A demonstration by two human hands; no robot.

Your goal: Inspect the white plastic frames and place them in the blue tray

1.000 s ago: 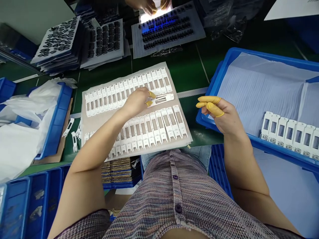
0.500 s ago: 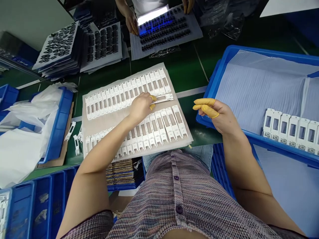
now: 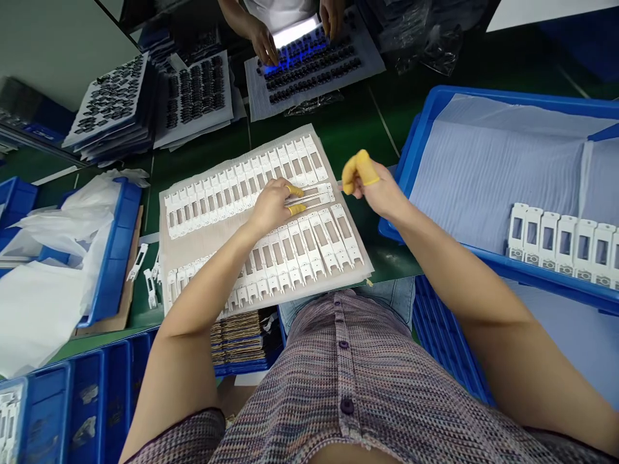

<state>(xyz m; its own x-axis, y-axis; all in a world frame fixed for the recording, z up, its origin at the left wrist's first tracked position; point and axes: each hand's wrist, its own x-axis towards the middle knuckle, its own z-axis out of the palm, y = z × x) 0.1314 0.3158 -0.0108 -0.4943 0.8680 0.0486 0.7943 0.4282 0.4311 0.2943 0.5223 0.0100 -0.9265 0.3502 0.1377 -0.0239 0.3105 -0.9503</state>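
Observation:
My left hand [image 3: 275, 205], in yellow finger cots, is over the cardboard-coloured sheet [image 3: 213, 233]. Its thumb and fingers close on a slim white plastic frame [image 3: 320, 192] with a long window, lying crosswise between two rows. The far row of white frames [image 3: 244, 183] and the near row [image 3: 294, 248] stand side by side on the sheet. Off the sheet's right edge is my right hand [image 3: 371, 182], its yellow-covered fingers curled together close to the held frame's right end. What sits in its fingertips, if anything, is too small to make out.
At right stands a blue tray [image 3: 483, 96] with pale liner and several white frames [image 3: 561, 245]. To the left are a blue bin [image 3: 113, 251] with white sheets and loose frames [image 3: 149, 288]. Across the table, a co-worker's hands [image 3: 265, 44] touch a sheet of black parts [image 3: 314, 77].
My right hand has moved left from beside the blue tray toward the held frame, its fingers curling. My left hand stays nearly in place; the frame is tilted slightly differently. The co-worker's hands have shifted.

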